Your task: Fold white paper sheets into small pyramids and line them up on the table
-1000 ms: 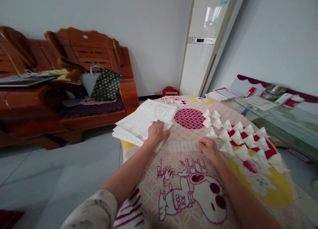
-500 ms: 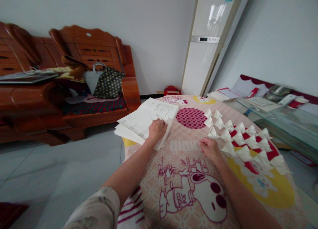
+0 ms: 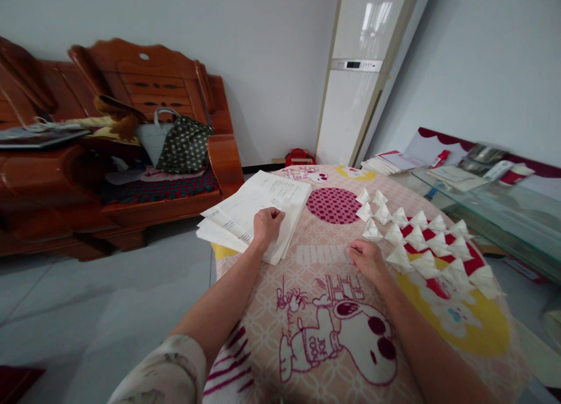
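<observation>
Over a stack of printed white paper sheets (image 3: 254,196) is my left hand (image 3: 267,224), its fingers curled and pressed together near the right part of the top sheet. Whether a sheet edge is between those fingertips I cannot make out. My right hand (image 3: 366,258) rests on the patterned tablecloth (image 3: 315,287), thumb and fingers closed beside a white printed patch; nothing shows in its grip. Just beyond that hand, several folded white paper shapes with pointed tops (image 3: 415,238) stand in rows on the right side of the table.
A glass-topped table (image 3: 464,199) with papers, a metal bowl (image 3: 486,155) and a red tube (image 3: 439,158) stands at the right. At the left is a wooden sofa (image 3: 144,94) with bags (image 3: 184,144). A tall white cabinet unit (image 3: 346,111) stands against the wall.
My left hand has shifted slightly left over the stack, its fingers more bunched. My right hand stays in nearly the same spot. The whole view has turned slightly.
</observation>
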`<state>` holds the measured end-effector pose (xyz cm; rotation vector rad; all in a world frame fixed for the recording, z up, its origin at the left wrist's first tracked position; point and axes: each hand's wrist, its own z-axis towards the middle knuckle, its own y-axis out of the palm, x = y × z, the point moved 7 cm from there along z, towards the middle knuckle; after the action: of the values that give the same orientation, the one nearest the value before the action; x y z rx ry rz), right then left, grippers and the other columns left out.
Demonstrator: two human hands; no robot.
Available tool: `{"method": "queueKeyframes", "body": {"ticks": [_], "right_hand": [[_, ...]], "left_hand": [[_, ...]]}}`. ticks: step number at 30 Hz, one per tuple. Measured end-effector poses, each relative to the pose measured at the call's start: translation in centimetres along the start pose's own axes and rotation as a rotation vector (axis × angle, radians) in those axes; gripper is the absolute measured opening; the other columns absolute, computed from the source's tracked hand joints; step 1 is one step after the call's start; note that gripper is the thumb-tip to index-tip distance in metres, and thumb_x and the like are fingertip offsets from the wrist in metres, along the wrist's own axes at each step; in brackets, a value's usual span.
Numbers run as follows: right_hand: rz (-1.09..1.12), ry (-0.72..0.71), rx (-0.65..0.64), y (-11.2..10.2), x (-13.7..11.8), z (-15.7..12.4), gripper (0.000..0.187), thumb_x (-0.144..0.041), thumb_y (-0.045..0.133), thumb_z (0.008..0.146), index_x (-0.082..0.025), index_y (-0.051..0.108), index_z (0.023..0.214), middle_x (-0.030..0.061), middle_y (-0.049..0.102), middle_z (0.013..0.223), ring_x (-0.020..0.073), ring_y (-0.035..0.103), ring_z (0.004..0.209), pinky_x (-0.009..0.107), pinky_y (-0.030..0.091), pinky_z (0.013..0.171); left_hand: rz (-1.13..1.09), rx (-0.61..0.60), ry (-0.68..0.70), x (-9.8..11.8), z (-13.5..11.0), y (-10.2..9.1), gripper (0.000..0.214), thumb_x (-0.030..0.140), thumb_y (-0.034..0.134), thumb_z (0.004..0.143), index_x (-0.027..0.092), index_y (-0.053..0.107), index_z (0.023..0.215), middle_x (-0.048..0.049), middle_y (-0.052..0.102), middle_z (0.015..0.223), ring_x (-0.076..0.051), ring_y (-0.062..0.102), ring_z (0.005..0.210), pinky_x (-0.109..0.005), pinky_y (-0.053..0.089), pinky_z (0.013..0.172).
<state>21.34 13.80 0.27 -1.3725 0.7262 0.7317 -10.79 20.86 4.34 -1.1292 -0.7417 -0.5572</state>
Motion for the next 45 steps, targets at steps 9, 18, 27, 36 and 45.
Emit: {"method": "queueKeyframes", "body": {"ticks": [9, 18, 27, 36, 45], "right_hand": [[-0.022, -0.019, -0.003, -0.1, 0.1, 0.0, 0.023, -0.037, 0.053, 0.078, -0.019, 0.063, 0.068, -0.0019, 0.057, 0.051, 0.012, 0.049, 0.04, 0.022, 0.036, 0.04], [-0.035, -0.009, -0.014, -0.1, -0.1, 0.0, 0.023, -0.037, 0.052, 0.078, -0.019, 0.063, 0.068, -0.0011, 0.058, 0.052, 0.0125, 0.05, 0.041, 0.023, 0.037, 0.041], [-0.006, 0.003, -0.006, -0.2, -0.1, 0.0, 0.023, -0.037, 0.053, 0.077, -0.019, 0.064, 0.068, -0.001, 0.058, 0.05, 0.0127, 0.05, 0.04, 0.023, 0.038, 0.04], [-0.017, -0.019, -0.011, -0.1, 0.0, 0.1, 0.022, -0.035, 0.053, 0.078, -0.019, 0.064, 0.067, -0.0015, 0.058, 0.05, 0.012, 0.049, 0.039, 0.022, 0.037, 0.04], [-0.058, -0.033, 0.001, 0.0, 0.1, -0.2, 0.024, -0.034, 0.051, 0.083, -0.018, 0.065, 0.071, -0.0009, 0.059, 0.053, 0.0121, 0.049, 0.041, 0.023, 0.037, 0.043]], "left_hand": [[-0.356, 0.051, -0.145, -2.6, 0.6, 0.2, 0.023, 0.034, 0.059, 0.077, 0.015, 0.068, 0.067, 0.0017, 0.059, 0.055, -0.013, 0.054, 0.054, -0.023, 0.039, 0.055], [-0.691, 0.03, -0.22, -2.1, 0.3, 0.3, 0.019, 0.032, 0.071, 0.06, 0.015, 0.066, 0.068, 0.0011, 0.062, 0.059, -0.011, 0.055, 0.055, -0.023, 0.043, 0.055], [-0.685, -0.004, -0.159, -1.8, 0.4, 0.4, 0.034, 0.026, 0.067, 0.059, 0.015, 0.068, 0.091, 0.0053, 0.057, 0.055, -0.01, 0.052, 0.051, -0.022, 0.041, 0.054], [-0.584, -0.054, -0.092, -1.8, 0.4, 0.6, 0.036, 0.028, 0.063, 0.064, 0.012, 0.071, 0.096, 0.0048, 0.055, 0.055, -0.01, 0.049, 0.05, -0.022, 0.038, 0.053], [-0.143, 0.059, 0.457, 6.4, -4.1, -1.7, 0.035, 0.015, 0.052, 0.08, 0.015, 0.07, 0.11, -0.004, 0.07, 0.085, -0.013, 0.062, 0.073, -0.025, 0.05, 0.076]]}}
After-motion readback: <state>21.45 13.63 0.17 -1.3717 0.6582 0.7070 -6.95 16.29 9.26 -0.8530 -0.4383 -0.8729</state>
